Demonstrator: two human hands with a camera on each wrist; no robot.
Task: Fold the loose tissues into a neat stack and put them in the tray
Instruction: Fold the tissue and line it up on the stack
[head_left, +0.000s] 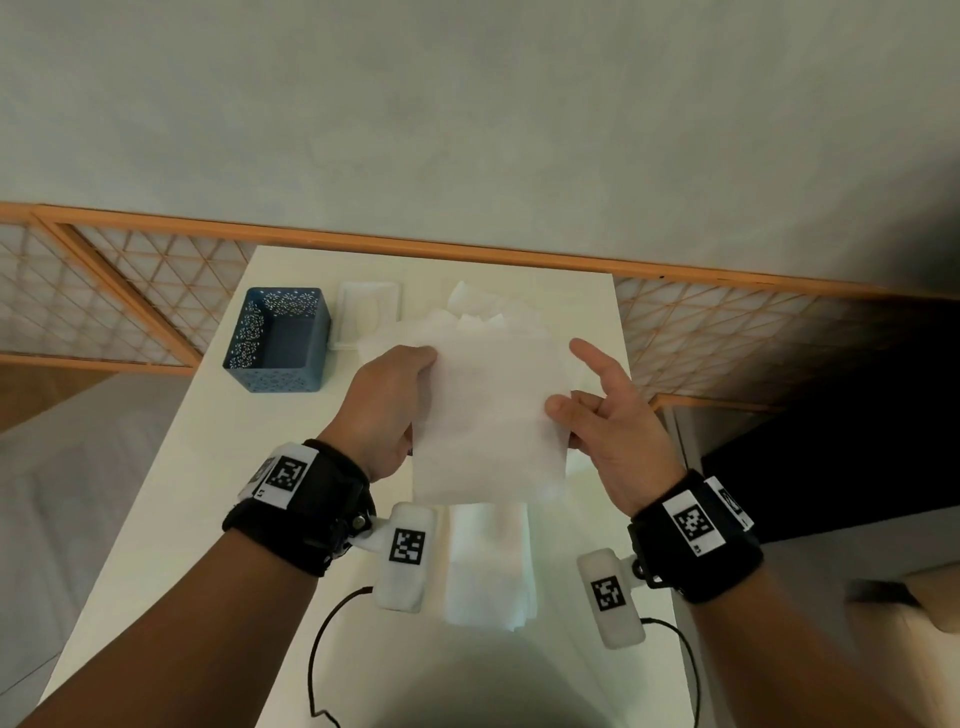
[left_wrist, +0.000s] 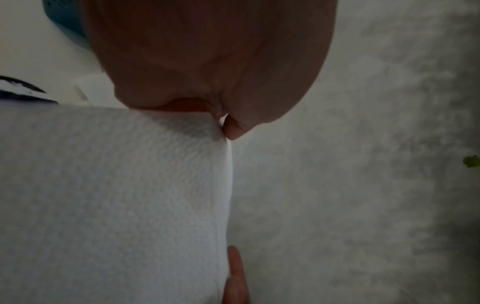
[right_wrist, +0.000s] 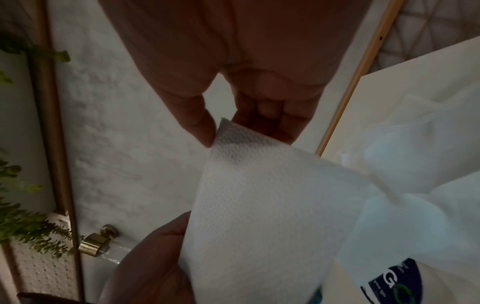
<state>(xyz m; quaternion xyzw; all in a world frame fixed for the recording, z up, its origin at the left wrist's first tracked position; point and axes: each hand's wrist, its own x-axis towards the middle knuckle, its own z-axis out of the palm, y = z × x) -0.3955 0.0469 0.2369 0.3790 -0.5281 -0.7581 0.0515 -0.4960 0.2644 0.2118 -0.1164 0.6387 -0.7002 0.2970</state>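
Nearest on the tabletop (head_left: 156, 493): folded stack (head_left: 491, 566), edges fairly square. Above it a single tissue (head_left: 491, 415) is held up, left hand (head_left: 387, 410) pinching its left edge, right hand (head_left: 605, 431) pinching the right with index finger straight. Farther: loose pile (head_left: 483, 312), white tray (head_left: 370, 309) far left-centre, blue basket (head_left: 278, 340) beside; folding step, next likely bring edges together evenly.

Held tissue (head_left: 493, 415): thin embossed paper, matt, slightly translucent. Table (head_left: 171, 467): smooth matt white. Basket (head_left: 278, 340): perforated blue plastic. Screen frame (head_left: 415, 248): wood.
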